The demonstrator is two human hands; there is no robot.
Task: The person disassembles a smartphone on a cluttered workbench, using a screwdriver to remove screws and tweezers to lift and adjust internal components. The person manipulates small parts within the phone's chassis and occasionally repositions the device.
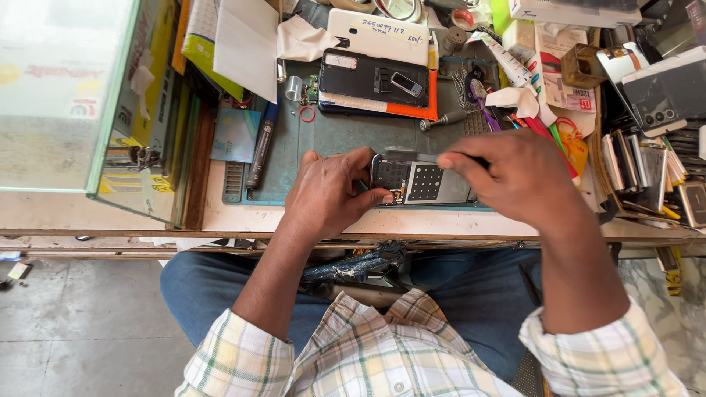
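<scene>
Cluttered bench (pixel 294 220): opened phone (pixel 421 182), back off, perforated shield plate apparently exposed.

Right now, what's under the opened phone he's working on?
The opened phone lies on a teal work mat at the bench's front edge. The left hand steadies it; the right hand covers its right end, so nothing beneath there shows.
</scene>
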